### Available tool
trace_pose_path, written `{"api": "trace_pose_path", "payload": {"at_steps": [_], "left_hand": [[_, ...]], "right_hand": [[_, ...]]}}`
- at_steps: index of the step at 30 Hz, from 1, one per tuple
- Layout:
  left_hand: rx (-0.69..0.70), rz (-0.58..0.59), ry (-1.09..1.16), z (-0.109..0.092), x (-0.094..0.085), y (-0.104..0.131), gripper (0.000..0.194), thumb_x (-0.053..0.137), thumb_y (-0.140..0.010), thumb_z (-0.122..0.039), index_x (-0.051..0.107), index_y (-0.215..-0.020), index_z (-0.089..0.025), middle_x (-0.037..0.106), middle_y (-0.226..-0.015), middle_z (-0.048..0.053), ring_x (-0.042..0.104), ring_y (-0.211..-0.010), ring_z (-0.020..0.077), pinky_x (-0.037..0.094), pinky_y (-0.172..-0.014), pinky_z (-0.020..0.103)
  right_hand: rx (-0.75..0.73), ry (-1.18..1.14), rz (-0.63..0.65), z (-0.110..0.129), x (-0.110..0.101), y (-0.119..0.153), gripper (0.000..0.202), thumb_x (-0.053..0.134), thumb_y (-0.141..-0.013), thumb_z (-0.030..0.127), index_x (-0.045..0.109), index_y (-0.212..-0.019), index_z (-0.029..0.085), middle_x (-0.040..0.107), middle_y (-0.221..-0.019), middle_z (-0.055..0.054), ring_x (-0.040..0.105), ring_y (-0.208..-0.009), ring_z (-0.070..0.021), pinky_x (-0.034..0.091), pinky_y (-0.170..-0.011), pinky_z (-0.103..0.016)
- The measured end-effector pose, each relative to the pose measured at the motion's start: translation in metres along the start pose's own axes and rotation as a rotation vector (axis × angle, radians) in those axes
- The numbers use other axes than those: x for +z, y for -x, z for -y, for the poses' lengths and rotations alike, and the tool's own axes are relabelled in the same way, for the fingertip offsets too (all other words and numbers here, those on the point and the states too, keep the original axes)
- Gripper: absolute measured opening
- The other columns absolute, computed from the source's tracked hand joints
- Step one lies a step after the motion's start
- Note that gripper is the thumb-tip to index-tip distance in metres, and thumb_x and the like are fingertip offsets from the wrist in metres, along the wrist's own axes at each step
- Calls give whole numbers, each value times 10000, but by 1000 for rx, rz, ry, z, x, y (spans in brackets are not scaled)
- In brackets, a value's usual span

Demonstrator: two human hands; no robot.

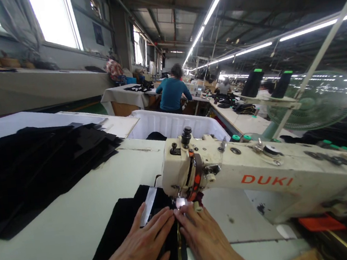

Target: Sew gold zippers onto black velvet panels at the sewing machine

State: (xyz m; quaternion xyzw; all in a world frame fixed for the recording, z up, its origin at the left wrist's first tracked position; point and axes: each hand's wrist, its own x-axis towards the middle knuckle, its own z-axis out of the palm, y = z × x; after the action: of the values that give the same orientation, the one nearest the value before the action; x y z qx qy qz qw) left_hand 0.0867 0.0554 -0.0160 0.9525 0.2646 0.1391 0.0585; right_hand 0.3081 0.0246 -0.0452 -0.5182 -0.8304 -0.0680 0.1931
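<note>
Black fabric point(113, 229) lies on the pale table under the head of a sewing machine point(181, 176). My left hand point(141, 247) rests flat on this fabric, fingers stretched toward the lit needle area. A whitish strip point(148, 206) lies on the fabric beside its index finger. My right hand point(203, 232) is laid down just right of the left, fingertips close to the presser foot and fingers extended. Between the hands runs a narrow gold strip point(179, 248) that looks like a zipper. The needle itself is hidden by the machine head and fingers.
A spread pile of black cut pieces point(43, 164) covers the table's left. Behind the machine stands a white bin point(172, 123). Thread cones point(252, 83) and a green fan point(313, 101) are at right. A person in a blue top point(173, 93) sits further back.
</note>
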Motion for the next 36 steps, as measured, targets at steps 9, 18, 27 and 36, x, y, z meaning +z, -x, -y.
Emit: {"api": "trace_pose_path", "payload": {"at_steps": [9,18,27,36], "left_hand": [[-27,-44,-40,-2,6,0,786,504,-841,-119,211,-1564,-221,398,-1539,80,422,-1385,303,290,-1128,640],[-77,-11,-52,0,10,-1,749,458,-850,-99,224,-1552,-212,342,-1571,80,369,-1420,279,300,-1132,640],[-84,-48,0,-4,10,-4,715,491,-830,-118,307,-1519,-180,399,-1540,118,391,-1404,309,295,-1142,620],[-91,-79,24,-4,12,-2,745,502,-808,-105,313,-1521,-206,402,-1540,104,400,-1397,320,286,-1144,625]], "right_hand": [[-20,27,-2,1,-2,-3,460,512,-924,112,526,-1379,178,620,-1309,-98,594,-1162,-309,546,-975,-497],[-11,1,-1,-2,-1,1,473,513,-922,77,525,-1381,190,606,-1343,-72,576,-1215,-264,521,-1027,-448],[-37,-116,32,-4,-13,0,468,523,-920,87,545,-1377,188,612,-1336,-78,581,-1206,-255,508,-1046,-413],[-14,-143,119,-4,-21,-3,436,486,-961,120,540,-1388,187,583,-1374,-56,552,-1243,-260,469,-1092,-436]]}}
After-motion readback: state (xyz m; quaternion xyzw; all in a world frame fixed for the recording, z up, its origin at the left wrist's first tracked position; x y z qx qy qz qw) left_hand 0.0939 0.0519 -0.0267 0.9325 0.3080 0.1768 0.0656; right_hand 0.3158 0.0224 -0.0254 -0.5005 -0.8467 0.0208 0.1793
